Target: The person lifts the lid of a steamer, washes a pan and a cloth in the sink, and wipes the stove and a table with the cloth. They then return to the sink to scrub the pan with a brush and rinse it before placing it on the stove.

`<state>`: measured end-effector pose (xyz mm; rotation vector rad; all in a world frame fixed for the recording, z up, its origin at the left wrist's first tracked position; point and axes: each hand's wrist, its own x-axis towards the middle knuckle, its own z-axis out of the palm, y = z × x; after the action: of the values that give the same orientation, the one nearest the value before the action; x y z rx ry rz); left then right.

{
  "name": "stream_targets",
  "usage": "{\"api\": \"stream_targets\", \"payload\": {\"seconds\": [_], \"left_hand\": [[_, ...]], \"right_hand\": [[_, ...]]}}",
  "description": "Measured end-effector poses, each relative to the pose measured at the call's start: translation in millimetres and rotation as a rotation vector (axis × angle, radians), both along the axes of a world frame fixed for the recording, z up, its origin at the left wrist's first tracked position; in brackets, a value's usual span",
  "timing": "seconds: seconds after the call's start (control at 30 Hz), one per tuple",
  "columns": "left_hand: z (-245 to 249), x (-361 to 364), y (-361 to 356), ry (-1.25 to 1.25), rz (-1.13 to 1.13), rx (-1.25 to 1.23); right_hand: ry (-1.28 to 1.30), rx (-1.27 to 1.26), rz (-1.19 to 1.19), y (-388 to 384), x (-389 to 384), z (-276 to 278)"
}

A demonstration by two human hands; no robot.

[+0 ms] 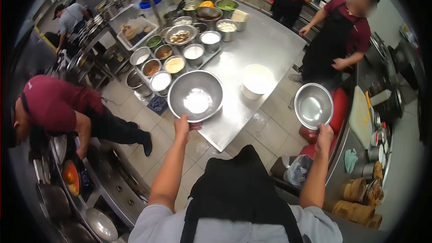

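Note:
My left hand point(182, 128) grips the near rim of a large metal mixing bowl point(184, 91), its inside facing me. That bowl is at the near left corner of the steel table, close to the containers. Out to the right, my right hand point(323, 137) pinches the rim of a smaller metal mixing bowl point(310, 103), held up over the floor beside the table. Both bowls look empty. The fingers under each rim are partly hidden. Between the two bowls, a white tub point(258, 81) stands on the table.
Several metal containers of ingredients point(174, 65) crowd the steel table point(270, 31). Co-workers stand at the right point(342, 31) and back; another bends over the stove point(108, 171) at left. At right, a counter holds a cutting board point(361, 112) and bamboo steamers point(353, 211).

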<state>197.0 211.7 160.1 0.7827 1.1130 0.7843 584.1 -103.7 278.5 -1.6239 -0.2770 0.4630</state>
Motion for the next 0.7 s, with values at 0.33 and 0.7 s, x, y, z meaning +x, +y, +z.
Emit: {"api": "stream_targets", "payload": {"seconds": [0.33,0.7], "left_hand": [[29,37,-7,0.116,-0.073,-0.104],[-151,-66,-244,0.63,0.102,-0.344]], "right_hand": [[0.073,-0.038,0.016,36,82,-64],[0.289,0.045,0.276,139,163,-94]]}}
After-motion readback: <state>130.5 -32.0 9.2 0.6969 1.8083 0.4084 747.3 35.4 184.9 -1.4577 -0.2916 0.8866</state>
